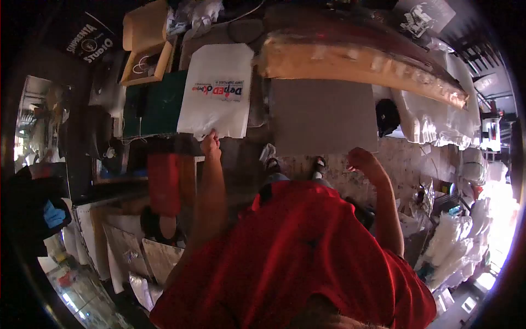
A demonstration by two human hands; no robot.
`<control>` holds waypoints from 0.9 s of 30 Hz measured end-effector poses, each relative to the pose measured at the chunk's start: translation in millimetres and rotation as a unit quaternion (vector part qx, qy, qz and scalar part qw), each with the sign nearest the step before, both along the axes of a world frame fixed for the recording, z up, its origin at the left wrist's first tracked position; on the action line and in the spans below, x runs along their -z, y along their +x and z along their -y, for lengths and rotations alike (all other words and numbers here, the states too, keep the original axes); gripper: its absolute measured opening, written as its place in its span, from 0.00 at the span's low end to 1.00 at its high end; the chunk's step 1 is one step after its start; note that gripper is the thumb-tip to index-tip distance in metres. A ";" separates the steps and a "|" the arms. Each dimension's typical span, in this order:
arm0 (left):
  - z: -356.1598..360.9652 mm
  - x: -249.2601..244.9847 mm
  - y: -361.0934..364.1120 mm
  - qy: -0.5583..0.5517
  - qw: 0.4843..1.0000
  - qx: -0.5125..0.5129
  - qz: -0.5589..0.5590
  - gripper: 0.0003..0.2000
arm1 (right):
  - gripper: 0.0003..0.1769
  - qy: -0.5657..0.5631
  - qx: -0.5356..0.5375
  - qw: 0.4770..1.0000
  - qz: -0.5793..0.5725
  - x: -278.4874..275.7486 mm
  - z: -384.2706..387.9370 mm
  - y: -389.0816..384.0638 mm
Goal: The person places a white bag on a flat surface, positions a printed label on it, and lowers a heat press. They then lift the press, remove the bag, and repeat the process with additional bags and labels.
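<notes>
My left hand [211, 143] is closed in a pinch on the near edge of a white plastic bag [211, 68]. The bag looks flat, with red, blue and black print across its middle, upside down from where I stand. It lies at the front of the bench, partly over a green cutting mat [153, 104]. My right hand [361, 160] has its fingers curled in, with nothing showing between them. It is right at the near right corner of a flat grey board [323, 118].
A long padded beam wrapped in brown tape [350, 60] crosses behind the board. An open cardboard box [148, 60] sits at the back left. Below my left forearm is a red box-like object [163, 183]. White plastic sheets [438, 118] hang at the right.
</notes>
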State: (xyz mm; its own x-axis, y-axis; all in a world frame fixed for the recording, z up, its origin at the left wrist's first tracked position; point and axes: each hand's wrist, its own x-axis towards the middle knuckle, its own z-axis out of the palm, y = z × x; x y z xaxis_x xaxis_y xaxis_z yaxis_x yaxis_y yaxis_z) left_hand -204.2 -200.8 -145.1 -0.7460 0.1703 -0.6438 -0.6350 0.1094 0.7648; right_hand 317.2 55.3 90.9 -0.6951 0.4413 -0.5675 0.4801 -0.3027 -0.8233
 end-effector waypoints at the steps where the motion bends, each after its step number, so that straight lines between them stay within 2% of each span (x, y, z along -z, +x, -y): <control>1: -5.2 0.8 4.1 0.018 0.999 -0.029 0.004 0.11 | 0.13 0.019 0.052 0.998 0.014 -2.0 -6.1 12.0; 2: -9.2 2.8 10.4 0.019 0.999 -0.028 0.002 0.11 | 0.11 0.036 0.103 0.994 0.029 -4.1 -11.6 25.3; 6: -15.7 9.7 31.0 0.027 0.992 -0.124 0.006 0.11 | 0.10 0.051 0.141 0.988 0.036 -6.6 -39.0 78.6; 7: -20.4 12.6 32.6 0.037 0.986 -0.161 0.015 0.10 | 0.10 0.097 0.135 0.984 0.068 -7.2 -47.9 91.0; 8: -24.5 17.0 31.3 0.040 0.987 -0.155 0.014 0.10 | 0.09 0.143 0.131 0.976 0.103 -8.0 -57.7 106.7; 9: -19.9 28.2 18.8 0.057 0.988 -0.141 -0.005 0.11 | 0.09 0.144 0.139 0.974 0.103 7.0 -73.2 130.8; 10: -16.1 37.2 7.4 0.074 0.989 -0.128 -0.025 0.12 | 0.10 0.247 0.091 0.964 0.043 37.8 -94.4 158.0; 12: -7.1 42.5 -5.2 0.041 0.994 -0.042 -0.093 0.18 | 0.11 0.361 0.060 0.925 0.101 46.2 -118.3 174.8; 14: 4.5 52.3 -23.6 -0.031 0.972 0.091 -0.215 0.26 | 0.12 0.395 0.119 0.894 0.173 45.0 -132.8 184.9; 15: -5.8 38.5 -28.9 -0.010 0.985 0.070 -0.159 0.25 | 0.12 0.428 0.157 0.880 0.131 49.6 -142.7 197.9; 17: -16.7 21.0 -37.5 -0.019 0.999 0.025 -0.032 0.25 | 0.10 0.470 0.173 0.841 0.204 18.1 -150.8 196.7; 18: -22.6 15.1 -41.1 -0.050 0.999 0.015 0.010 0.25 | 0.10 0.505 0.194 0.819 0.193 15.7 -159.2 200.9; 19: -20.7 18.0 -40.8 -0.088 0.996 0.018 0.018 0.25 | 0.11 0.543 0.208 0.794 0.177 13.7 -171.3 204.6; 20: -14.1 17.1 -34.9 -0.128 0.990 0.043 -0.027 0.26 | 0.12 0.567 0.221 0.766 0.209 11.3 -180.3 205.6; 21: -0.2 25.5 -17.5 -0.180 0.950 0.145 -0.209 0.25 | 0.14 0.590 0.232 0.737 0.234 9.5 -191.6 206.6; 22: 14.0 34.0 -1.0 -0.251 0.861 0.203 -0.392 0.24 | 0.21 0.564 0.220 0.752 0.260 12.1 -204.9 212.2; 23: 27.3 44.7 5.6 -0.333 0.566 0.321 -0.682 0.24 | 0.21 0.564 0.221 0.754 0.255 17.2 -216.3 212.8; 24: 30.9 46.3 31.7 -0.264 0.596 0.311 -0.692 0.21 | 0.26 0.572 0.213 0.742 0.276 23.9 -227.8 213.1; 25: 32.3 51.4 59.7 -0.348 0.594 0.385 -0.614 0.19 | 0.31 0.579 0.206 0.731 0.298 32.1 -238.5 214.4; 26: 33.3 55.9 88.4 -0.427 0.567 0.463 -0.531 0.18 | 0.39 0.554 0.203 0.742 0.318 50.5 -252.8 216.3; 27: 33.4 56.4 114.7 -0.459 0.583 0.513 -0.431 0.18 | 0.39 0.552 0.208 0.743 0.315 51.2 -255.4 211.2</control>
